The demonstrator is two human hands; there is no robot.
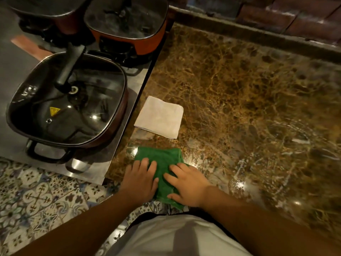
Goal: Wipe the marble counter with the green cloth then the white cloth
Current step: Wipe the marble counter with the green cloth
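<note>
We are observing the left hand (141,179) and the right hand (187,184) both lying flat, fingers spread and nearly straight, pressing on one crumpled green cloth (162,159) at the near edge of the brown veined marble counter (249,100). One folded square white cloth (160,117) is lying just beyond the hands, untouched. Three glass-lidded square pots, the nearest (68,100) left of the hands, are sitting on steel.

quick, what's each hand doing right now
Left hand: open, fingers flat, pressing on the green cloth.
Right hand: open, fingers spread flat on the same cloth.
</note>
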